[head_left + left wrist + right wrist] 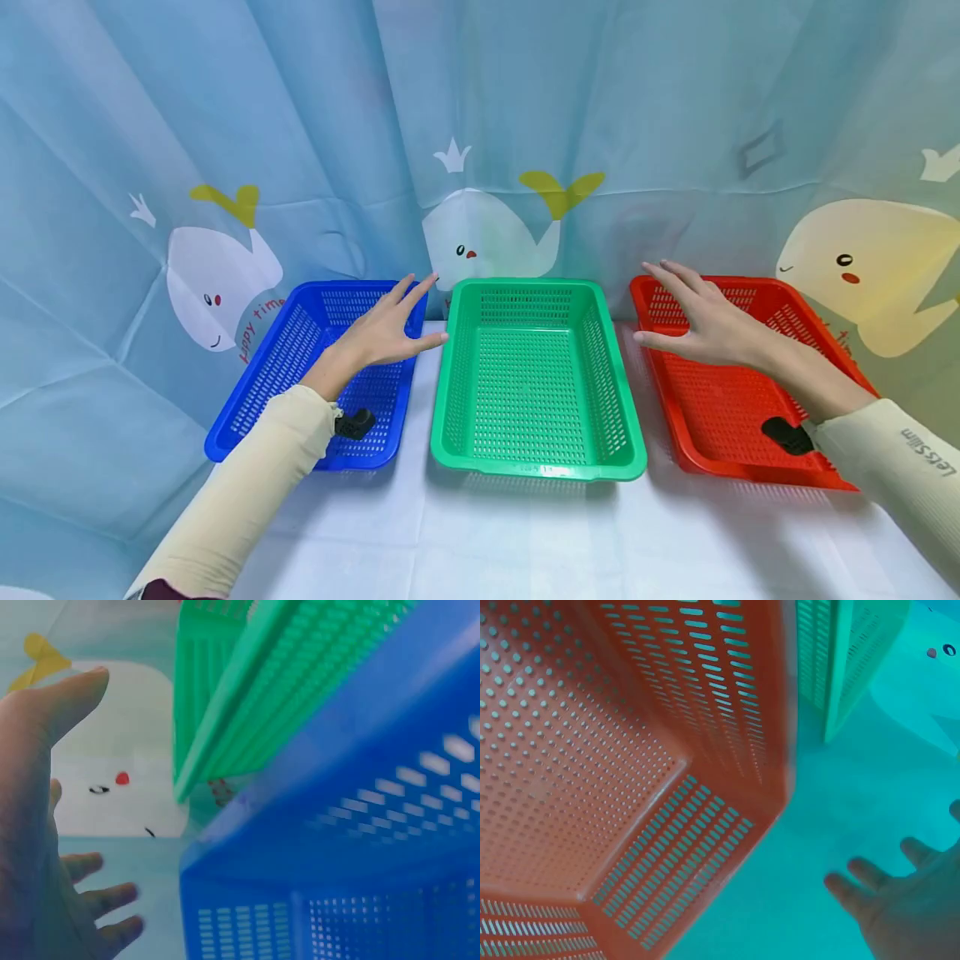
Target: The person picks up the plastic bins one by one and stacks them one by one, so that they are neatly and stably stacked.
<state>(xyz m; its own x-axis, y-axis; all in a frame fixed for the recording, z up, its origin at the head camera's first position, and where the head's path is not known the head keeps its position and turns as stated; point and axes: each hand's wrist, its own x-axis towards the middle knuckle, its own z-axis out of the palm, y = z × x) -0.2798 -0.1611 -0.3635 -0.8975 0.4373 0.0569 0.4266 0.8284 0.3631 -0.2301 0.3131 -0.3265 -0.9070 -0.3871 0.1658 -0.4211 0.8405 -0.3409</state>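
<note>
Three perforated plastic baskets stand in a row with nothing seen inside them. My left hand [384,327] hovers over the right side of the blue basket [258,367], fingers spread and thumb pointing toward the green basket [525,471]. Over the left part of the red basket [738,471] is my right hand [701,321], its fingers extended and thumb apart. Neither hand holds anything. In the left wrist view the left fingers [109,900] are apart from the blue rim; in the right wrist view the right fingers [870,881] are apart from the red basket.
A pale cloth [360,533] covers the surface under the baskets. Behind them hangs a blue curtain [480,92] printed with whales. Narrow gaps separate the green basket from its neighbours. Small black devices sit at the left wrist [355,423] and right wrist [787,435].
</note>
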